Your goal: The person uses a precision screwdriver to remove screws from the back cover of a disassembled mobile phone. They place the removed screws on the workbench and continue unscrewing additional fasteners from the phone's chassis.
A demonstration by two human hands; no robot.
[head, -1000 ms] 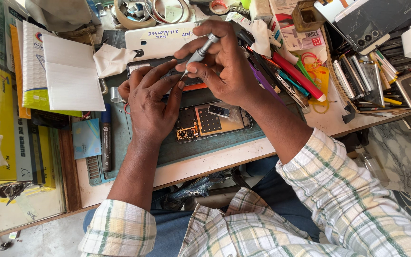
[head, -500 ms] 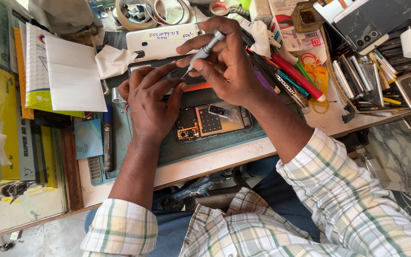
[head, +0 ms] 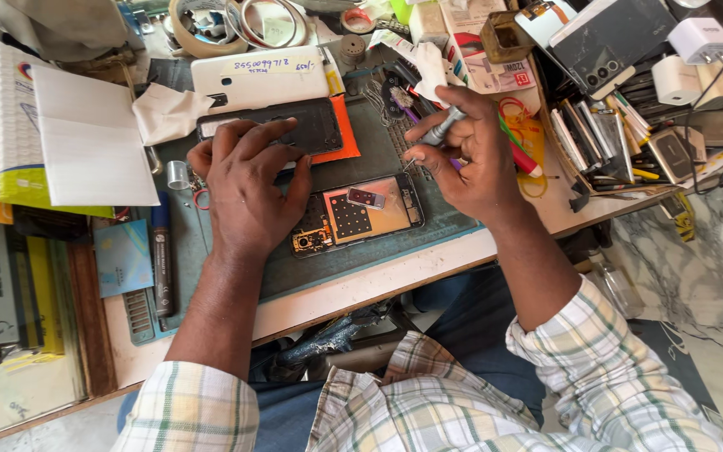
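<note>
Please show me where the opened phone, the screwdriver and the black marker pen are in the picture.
opened phone [head: 360,219]: head view, on its exposed inner board.
screwdriver [head: 440,130]: head view, on the grey handle held in the right hand.
black marker pen [head: 161,259]: head view, on the middle of its barrel.

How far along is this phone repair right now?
Done: the opened phone lies on the green mat with its back off, insides showing. In hand: the right hand holds a small screwdriver above it; the left hand rests on a dark back panel. Left: the phone is not yet closed.
</note>
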